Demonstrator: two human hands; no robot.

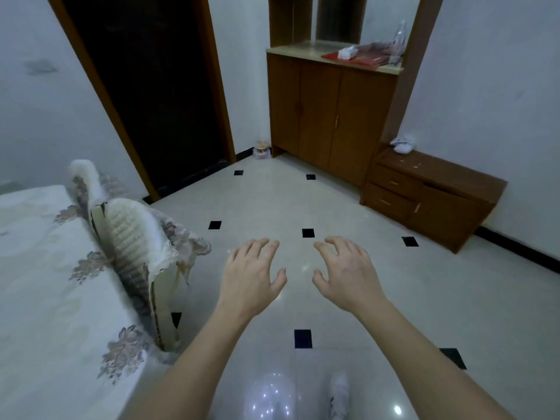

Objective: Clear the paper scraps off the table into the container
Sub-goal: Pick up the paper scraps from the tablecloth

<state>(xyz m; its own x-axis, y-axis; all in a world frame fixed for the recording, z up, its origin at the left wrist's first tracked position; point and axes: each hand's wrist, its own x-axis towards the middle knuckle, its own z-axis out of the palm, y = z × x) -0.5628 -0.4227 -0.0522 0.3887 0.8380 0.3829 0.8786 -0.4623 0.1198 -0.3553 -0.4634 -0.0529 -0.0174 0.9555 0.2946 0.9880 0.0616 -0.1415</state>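
The left hand (253, 275) and right hand (348, 272) are hanging released, grasping nothing. The paper scraps (416, 165) are lying well apart on the low table (451, 175), so stepping closer first is looking wise.

1. We have one wide-angle view, worn on the head, looking forward and down over the floor (272, 201).
2. We see the bed (45, 268) near left, the cabinet (327, 116) far right.

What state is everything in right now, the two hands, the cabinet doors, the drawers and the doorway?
left hand: open, fingers relaxed, holding nothing
right hand: open, fingers loosely curled, holding nothing
tall cabinet: doors shut
drawers: both shut
doorway: dark; open or shut unclear
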